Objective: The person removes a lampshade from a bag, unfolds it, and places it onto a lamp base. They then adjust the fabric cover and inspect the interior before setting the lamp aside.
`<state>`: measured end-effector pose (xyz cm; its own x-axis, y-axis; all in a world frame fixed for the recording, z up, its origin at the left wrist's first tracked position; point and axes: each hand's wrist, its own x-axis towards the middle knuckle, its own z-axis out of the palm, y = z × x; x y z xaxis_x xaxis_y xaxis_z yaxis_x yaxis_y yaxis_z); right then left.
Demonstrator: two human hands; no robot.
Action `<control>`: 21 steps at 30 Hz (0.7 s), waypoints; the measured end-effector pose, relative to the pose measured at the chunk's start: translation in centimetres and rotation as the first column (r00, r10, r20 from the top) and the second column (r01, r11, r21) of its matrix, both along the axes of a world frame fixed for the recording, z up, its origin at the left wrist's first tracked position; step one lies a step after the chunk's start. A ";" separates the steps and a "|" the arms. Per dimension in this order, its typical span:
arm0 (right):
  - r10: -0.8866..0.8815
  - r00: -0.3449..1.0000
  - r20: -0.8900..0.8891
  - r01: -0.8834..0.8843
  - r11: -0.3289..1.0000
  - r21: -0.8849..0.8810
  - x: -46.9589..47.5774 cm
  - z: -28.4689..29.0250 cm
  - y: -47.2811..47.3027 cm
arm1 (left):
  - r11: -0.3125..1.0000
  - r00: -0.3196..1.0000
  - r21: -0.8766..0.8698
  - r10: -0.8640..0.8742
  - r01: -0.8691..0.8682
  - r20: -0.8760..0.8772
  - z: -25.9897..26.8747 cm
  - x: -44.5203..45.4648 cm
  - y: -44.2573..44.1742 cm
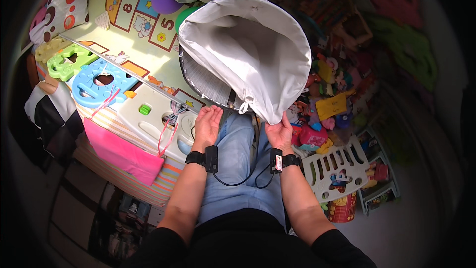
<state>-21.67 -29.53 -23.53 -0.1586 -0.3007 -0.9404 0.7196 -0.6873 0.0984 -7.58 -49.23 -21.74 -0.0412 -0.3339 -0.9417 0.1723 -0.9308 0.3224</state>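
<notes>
A round storage basket with a grey woven-look side and black rim is in front of me, tilted so its mouth faces up towards me. Its white fabric drawstring liner stands up above the rim and hangs wide at the mouth, with a knotted white cord at the near side. My right hand pinches the liner's near edge between thumb and fingers. Palm up, my left hand has its fingertips at the basket's near-left rim; whether they grip it is hidden.
Left lies a bed-like surface with a striped cover, blue plastic panel, white panel and pink bag. A printed play mat spreads beyond. Piled toys and a slotted white panel are at right.
</notes>
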 end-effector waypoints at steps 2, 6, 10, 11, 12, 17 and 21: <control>0.054 0.999 0.003 -0.054 0.999 0.003 0.2 -0.3 -0.3 | 0.998 0.999 -0.052 -0.024 0.022 -0.029 -0.4 -0.3 -0.2; 0.101 0.994 -0.047 -0.105 0.988 -0.111 1.5 -1.5 0.6 | 0.858 0.876 -0.247 -0.371 0.451 0.309 0.9 -3.2 -0.5; 0.150 0.986 -0.070 -0.158 0.980 -0.117 1.3 -0.4 0.1 | 0.790 0.770 -0.218 -0.428 0.574 0.474 1.7 -4.9 -0.5; 0.154 0.985 -0.077 -0.163 0.979 -0.126 1.3 -0.5 0.2 | 0.784 0.769 -0.229 -0.426 0.577 0.477 1.8 -5.0 -0.4; 0.155 0.985 -0.081 -0.164 0.980 -0.118 1.1 -0.4 0.2 | 0.779 0.769 -0.241 -0.424 0.579 0.478 1.8 -5.2 -0.3; 0.174 0.978 -0.115 -0.187 0.976 -0.111 0.7 -0.3 0.2 | 0.763 0.806 -0.313 -0.434 0.566 0.402 2.8 -7.1 0.8; 0.225 0.970 -0.097 -0.232 0.970 -0.077 1.2 -0.1 -0.1 | 0.748 0.824 -0.353 -0.474 0.563 0.310 1.8 -8.9 2.4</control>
<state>-20.43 -29.61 -23.60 -0.1560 -0.4184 -0.8948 0.8650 -0.4952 0.0808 -16.53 -46.82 -19.96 -0.1615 -0.6682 -0.7263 -0.4022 -0.6275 0.6667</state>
